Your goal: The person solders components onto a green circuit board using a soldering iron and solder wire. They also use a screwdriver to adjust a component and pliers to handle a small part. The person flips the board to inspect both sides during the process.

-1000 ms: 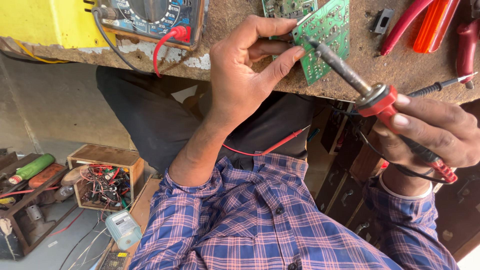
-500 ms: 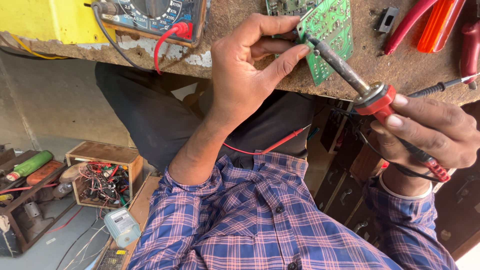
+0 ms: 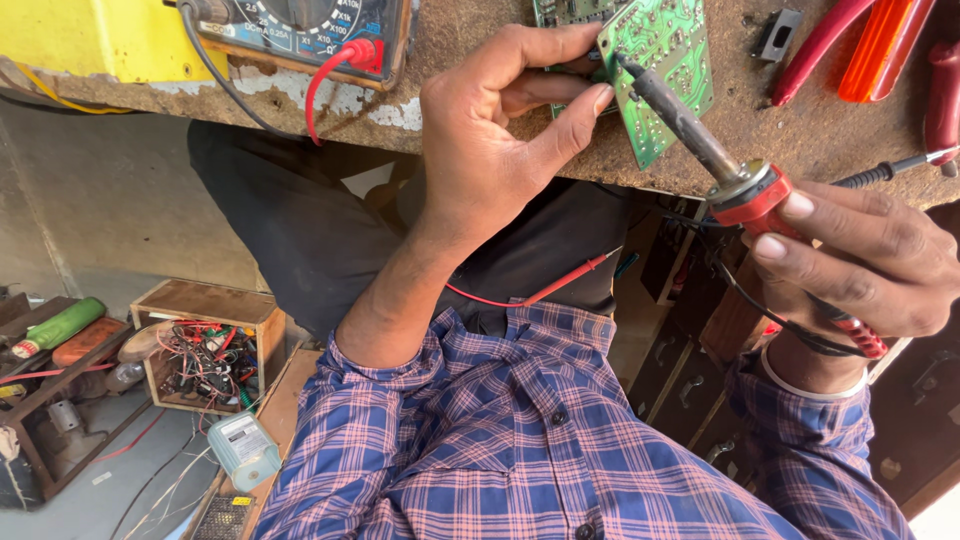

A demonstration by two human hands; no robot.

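The thin green printed circuit board (image 3: 660, 70) lies at the worn brown workbench's (image 3: 480, 60) front edge, pinched by the left hand (image 3: 500, 130); light, stiff, fragile, best held by edges. The right hand (image 3: 860, 260) is closed around the red-handled metal soldering iron (image 3: 720, 165)

One head-worn camera looks steeply down, close over the workbench (image 3: 480, 60) edge and lap.

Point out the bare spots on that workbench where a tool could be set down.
Bare workbench shows between the multimeter and the left hand, and between the circuit board and the red pliers. Crowded where the right hand brings the soldering iron to the board.
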